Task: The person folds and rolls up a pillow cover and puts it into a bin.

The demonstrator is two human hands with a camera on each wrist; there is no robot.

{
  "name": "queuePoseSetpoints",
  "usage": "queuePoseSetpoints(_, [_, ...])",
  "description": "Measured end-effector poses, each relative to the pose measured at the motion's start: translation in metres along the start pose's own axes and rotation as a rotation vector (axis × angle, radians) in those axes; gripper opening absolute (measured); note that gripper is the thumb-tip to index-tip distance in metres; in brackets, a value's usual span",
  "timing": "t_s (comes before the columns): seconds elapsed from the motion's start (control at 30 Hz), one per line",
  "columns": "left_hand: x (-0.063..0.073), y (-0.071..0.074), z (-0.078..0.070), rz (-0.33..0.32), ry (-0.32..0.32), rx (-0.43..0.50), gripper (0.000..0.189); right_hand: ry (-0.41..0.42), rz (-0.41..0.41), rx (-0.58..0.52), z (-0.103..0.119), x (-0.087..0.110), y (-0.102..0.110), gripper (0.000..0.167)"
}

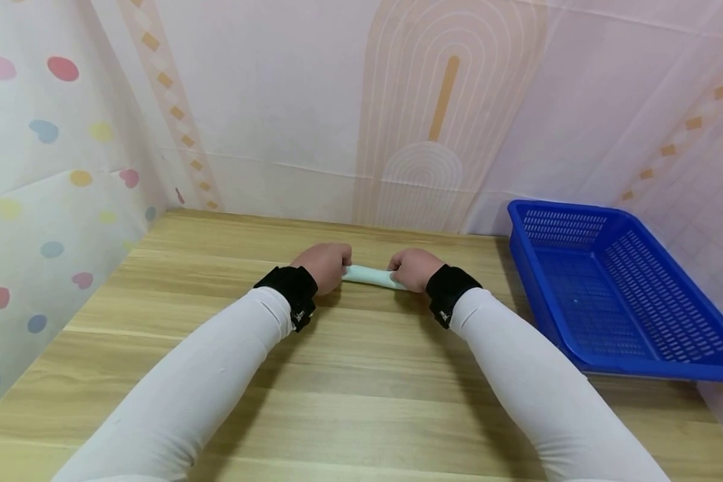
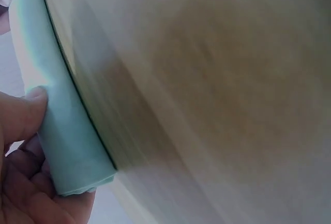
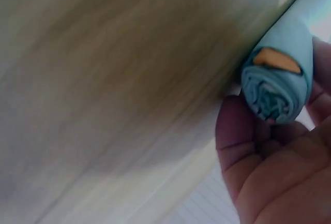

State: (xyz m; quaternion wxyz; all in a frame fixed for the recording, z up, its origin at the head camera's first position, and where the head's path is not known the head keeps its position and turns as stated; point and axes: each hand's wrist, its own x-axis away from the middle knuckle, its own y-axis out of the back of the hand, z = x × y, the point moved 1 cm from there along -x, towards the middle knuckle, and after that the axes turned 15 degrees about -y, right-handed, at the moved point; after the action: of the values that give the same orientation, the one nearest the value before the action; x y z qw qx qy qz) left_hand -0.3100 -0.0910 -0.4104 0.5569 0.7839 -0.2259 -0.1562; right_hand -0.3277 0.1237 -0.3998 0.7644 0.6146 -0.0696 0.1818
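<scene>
A mint-green cloth, wound into a tight narrow roll, lies crosswise between both hands, close over the wooden table. My left hand grips its left end. In the left wrist view the thumb presses the side of the roll, with the other fingers curled beneath. At the opposite end my right hand holds the roll with bent fingers. The right wrist view looks at the spiral layers of that end, where an orange patch shows on the cloth.
A blue plastic basket with slotted sides stands on the right of the wooden table. Patterned curtains hang behind the table and along its left side. Black bands wrap both wrists over white sleeves.
</scene>
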Motion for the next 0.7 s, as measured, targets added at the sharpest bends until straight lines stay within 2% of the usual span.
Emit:
queuePoseSetpoints(0.13, [-0.002,0.0,0.0,0.015,-0.003,0.0,0.012,-0.049,-0.024,-0.001,0.002,0.0,0.0,0.03])
queuePoseSetpoints(0.37, [-0.002,-0.003,0.002,0.013,-0.01,-0.015,0.013,-0.124,-0.128,0.018,0.005,0.007,-0.002,0.029])
queuePoseSetpoints(0.47, [-0.001,-0.005,0.001,-0.01,-0.042,-0.121,0.012,-0.136,-0.168,0.016,0.005,0.007,-0.004,0.028])
queuePoseSetpoints(0.6, [0.001,-0.005,-0.002,-0.055,-0.102,-0.268,0.015,-0.102,-0.194,0.002,0.001,0.005,-0.007,0.025])
queuePoseSetpoints(0.7, [0.0,-0.005,-0.004,-0.075,-0.12,-0.286,0.019,-0.07,-0.211,0.003,-0.003,0.004,-0.01,0.024])
